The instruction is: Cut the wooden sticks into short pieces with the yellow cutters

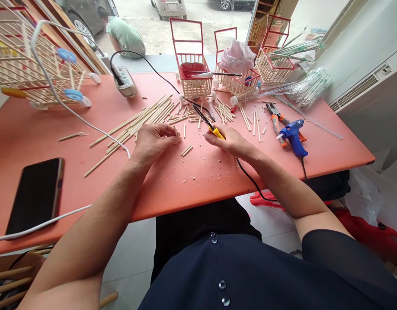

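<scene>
Orange table (198, 185), front bare: left hand (153, 142) pinches stick (178, 131), right hand (232, 142) grips tool (214, 130).

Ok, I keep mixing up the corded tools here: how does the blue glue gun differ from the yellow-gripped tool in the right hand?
The blue glue gun is pistol-shaped; the yellow-gripped tool is slim and pen-like. The glue gun lies untouched on the table; the yellow-gripped tool is held in the right hand, shaft pointing away. Both trail a black cord.
</scene>
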`<control>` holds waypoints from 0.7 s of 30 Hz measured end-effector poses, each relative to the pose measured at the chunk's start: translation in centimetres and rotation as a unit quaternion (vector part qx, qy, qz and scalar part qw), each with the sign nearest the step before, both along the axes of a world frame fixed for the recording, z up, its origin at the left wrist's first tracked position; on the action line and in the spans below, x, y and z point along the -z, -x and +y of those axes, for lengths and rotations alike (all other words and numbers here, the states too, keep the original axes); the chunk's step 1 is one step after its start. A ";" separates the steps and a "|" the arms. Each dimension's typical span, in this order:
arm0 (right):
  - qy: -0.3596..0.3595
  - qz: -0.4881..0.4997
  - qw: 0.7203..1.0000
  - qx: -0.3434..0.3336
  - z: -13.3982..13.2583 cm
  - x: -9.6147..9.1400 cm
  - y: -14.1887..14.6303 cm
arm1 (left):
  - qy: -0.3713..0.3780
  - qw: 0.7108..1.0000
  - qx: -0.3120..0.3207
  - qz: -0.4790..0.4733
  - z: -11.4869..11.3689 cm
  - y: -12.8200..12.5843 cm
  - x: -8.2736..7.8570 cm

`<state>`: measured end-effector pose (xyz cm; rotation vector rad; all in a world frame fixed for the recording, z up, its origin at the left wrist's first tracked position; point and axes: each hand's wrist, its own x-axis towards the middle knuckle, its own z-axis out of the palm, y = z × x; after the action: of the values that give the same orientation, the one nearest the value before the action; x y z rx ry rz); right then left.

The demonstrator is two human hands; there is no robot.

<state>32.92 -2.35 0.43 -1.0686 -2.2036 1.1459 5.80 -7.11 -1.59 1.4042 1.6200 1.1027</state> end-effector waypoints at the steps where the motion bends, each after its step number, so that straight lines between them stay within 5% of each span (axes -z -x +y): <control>1: 0.001 0.001 1.000 -0.003 0.0 0.0 0.0 | -0.009 1.000 -0.014 0.007 0.0 -0.1 -0.1; 9: 0.010 0.020 1.000 0.010 0.0 0.0 0.1 | 0.002 0.997 -0.023 -0.073 -0.2 -0.6 -1.0; 16: 0.063 0.091 0.994 0.014 -0.2 -1.1 0.9 | 0.000 0.976 0.081 -0.203 -1.2 -2.4 -2.1; 21: 0.031 0.063 0.997 -0.011 -0.3 -1.8 2.1 | 0.025 0.966 0.139 -0.217 -1.7 -3.1 -2.5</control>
<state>30.87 -2.64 2.27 -0.9708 -2.0988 1.2636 8.86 -8.78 0.92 1.2074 1.0955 1.0989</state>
